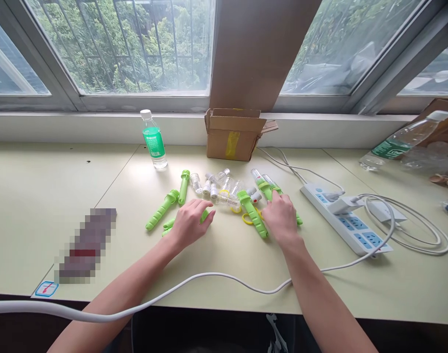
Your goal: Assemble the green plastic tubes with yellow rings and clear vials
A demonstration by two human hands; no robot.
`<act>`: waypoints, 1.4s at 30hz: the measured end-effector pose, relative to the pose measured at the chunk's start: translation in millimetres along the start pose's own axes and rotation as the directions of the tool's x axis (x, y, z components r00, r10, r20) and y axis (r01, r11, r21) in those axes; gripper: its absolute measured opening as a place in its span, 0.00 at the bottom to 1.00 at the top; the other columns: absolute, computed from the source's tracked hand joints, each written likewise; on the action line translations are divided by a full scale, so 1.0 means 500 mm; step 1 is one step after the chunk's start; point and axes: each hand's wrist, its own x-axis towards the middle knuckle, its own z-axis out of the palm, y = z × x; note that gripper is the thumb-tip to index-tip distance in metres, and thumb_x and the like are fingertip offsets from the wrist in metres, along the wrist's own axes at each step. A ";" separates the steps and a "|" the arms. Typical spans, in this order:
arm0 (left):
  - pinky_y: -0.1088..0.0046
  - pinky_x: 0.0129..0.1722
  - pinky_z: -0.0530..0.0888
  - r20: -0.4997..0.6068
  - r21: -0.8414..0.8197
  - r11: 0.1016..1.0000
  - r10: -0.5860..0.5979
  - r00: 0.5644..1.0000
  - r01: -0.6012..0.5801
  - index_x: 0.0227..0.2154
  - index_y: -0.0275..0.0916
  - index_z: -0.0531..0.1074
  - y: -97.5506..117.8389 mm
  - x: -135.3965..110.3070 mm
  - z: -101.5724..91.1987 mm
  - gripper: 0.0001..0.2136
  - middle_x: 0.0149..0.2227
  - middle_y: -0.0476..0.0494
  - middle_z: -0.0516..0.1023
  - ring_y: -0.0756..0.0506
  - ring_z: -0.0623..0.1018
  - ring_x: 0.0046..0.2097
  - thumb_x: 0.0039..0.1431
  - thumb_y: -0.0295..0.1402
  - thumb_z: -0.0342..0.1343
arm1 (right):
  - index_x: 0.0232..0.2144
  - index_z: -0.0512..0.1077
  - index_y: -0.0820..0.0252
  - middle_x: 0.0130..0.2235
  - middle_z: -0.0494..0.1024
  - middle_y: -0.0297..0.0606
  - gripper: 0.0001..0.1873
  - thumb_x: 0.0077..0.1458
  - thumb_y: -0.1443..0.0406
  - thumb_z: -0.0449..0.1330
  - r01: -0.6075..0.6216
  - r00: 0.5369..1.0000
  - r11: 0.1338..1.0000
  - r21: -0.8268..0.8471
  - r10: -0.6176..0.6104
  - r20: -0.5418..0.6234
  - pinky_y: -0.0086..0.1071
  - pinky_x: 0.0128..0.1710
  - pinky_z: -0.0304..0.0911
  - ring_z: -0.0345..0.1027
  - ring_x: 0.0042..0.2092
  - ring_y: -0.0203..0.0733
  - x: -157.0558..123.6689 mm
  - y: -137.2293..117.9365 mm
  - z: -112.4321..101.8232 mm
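Your left hand (190,218) is lying over green tubes (168,224), its thumb and forefinger standing apart, while your right hand (281,213) is covering part of a pair of clear-topped tubes (263,185). All these tubes are lying on the table (224,252), at both sides of a heap of clear plastic pieces (226,185). For good handling, you should be closing the fingers around one ridged body only, softly, because the round shapes are likely rolling when pushed. The right hand is hiding its own fingertips, so I cannot tell if they are pinching a tube; the left hand is covering the middle of its tubes; and one yellow ring (246,222) is partly disappearing under a single green tube (253,214)
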 end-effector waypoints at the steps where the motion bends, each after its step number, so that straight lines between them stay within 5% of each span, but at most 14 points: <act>1: 0.66 0.39 0.75 0.001 -0.001 1.000 0.002 1.000 -0.002 0.39 0.39 0.70 0.000 0.000 0.000 0.06 0.37 0.43 0.78 0.43 0.78 0.40 0.63 0.34 0.51 | 0.42 0.69 0.66 0.40 0.72 0.49 0.13 0.57 0.69 0.50 -0.019 0.999 1.000 -0.016 0.019 0.033 0.35 0.37 0.60 0.70 0.41 0.51 0.002 0.001 -0.001; 6: 0.66 0.39 0.75 0.007 -0.002 1.000 0.002 1.000 -0.002 0.39 0.39 0.70 0.000 0.000 0.001 0.06 0.37 0.43 0.78 0.43 0.78 0.40 0.63 0.34 0.51 | 0.42 0.70 0.63 0.41 0.73 0.49 0.12 0.57 0.69 0.51 -0.104 0.979 0.991 -0.087 0.117 0.165 0.35 0.34 0.60 0.71 0.41 0.51 0.007 0.001 -0.007; 16: 0.64 0.40 0.75 0.039 0.030 0.999 0.010 0.999 -0.011 0.39 0.39 0.70 -0.002 0.000 0.003 0.06 0.36 0.43 0.77 0.43 0.77 0.40 0.63 0.34 0.51 | 0.43 0.72 0.63 0.41 0.75 0.49 0.13 0.59 0.66 0.50 -0.090 0.978 0.989 -0.122 0.110 0.177 0.38 0.36 0.62 0.70 0.45 0.54 0.003 -0.005 -0.013; 21: 0.60 0.45 0.75 0.068 0.030 0.999 0.021 0.997 -0.023 0.39 0.39 0.70 -0.003 0.001 0.005 0.06 0.40 0.42 0.77 0.42 0.76 0.44 0.62 0.33 0.52 | 0.47 0.71 0.65 0.41 0.75 0.52 0.17 0.61 0.65 0.49 -0.017 0.999 0.998 -0.055 0.015 -0.047 0.39 0.37 0.62 0.67 0.47 0.56 -0.011 -0.012 -0.016; 26: 0.58 0.48 0.74 0.080 0.026 0.999 0.036 0.996 -0.039 0.40 0.40 0.70 -0.005 0.000 0.006 0.06 0.43 0.41 0.76 0.41 0.75 0.47 0.62 0.32 0.52 | 0.51 0.70 0.64 0.42 0.75 0.50 0.19 0.62 0.64 0.48 0.197 0.952 0.976 0.091 -0.169 -0.253 0.40 0.41 0.62 0.65 0.46 0.54 -0.026 -0.031 -0.009; 31: 0.57 0.49 0.74 0.077 0.042 0.999 0.027 0.997 -0.030 0.40 0.39 0.70 -0.009 -0.001 0.008 0.06 0.44 0.40 0.75 0.41 0.74 0.48 0.61 0.33 0.53 | 0.51 0.71 0.62 0.41 0.76 0.46 0.19 0.62 0.64 0.47 0.310 0.936 0.944 0.111 -0.283 -0.207 0.36 0.38 0.62 0.67 0.44 0.50 -0.045 -0.055 0.008; 42: 0.51 0.53 0.69 0.176 0.170 0.985 -0.025 0.984 -0.005 0.43 0.40 0.70 -0.016 -0.006 0.011 0.13 0.51 0.38 0.69 0.35 0.69 0.54 0.56 0.36 0.60 | 0.52 0.69 0.60 0.44 0.75 0.48 0.19 0.62 0.59 0.52 0.253 0.966 0.967 -0.008 -0.253 -0.045 0.34 0.31 0.60 0.68 0.44 0.50 -0.054 -0.060 0.008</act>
